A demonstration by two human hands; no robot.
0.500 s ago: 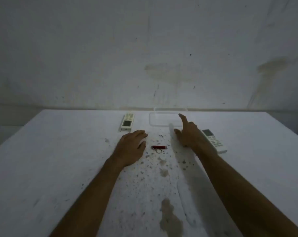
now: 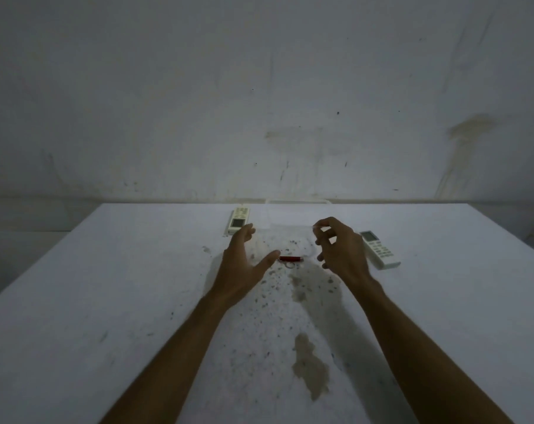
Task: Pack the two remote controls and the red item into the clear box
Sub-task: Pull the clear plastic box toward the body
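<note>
The clear box [image 2: 298, 201] is faint at the table's far edge, in the middle. A cream remote [image 2: 238, 220] lies to its left. A white remote [image 2: 379, 249] lies further right, angled. The small red item [image 2: 290, 258] with a metal ring lies on the table between my hands. My left hand [image 2: 240, 264] is raised, palm facing right and fingers spread, with its thumb tip just left of the red item. My right hand [image 2: 340, 249] hovers right of the red item with its fingers loosely curled, partly covering the white remote's near-left edge. I see nothing in either hand.
The white table [image 2: 106, 301] has dark speckles and a brown stain [image 2: 310, 365] near its middle front. A stained wall stands right behind the table's far edge.
Both hands have lifted off the table. The left one turned its palm inward and the right one curled its fingers. The box, remotes and red item lie where they were.
</note>
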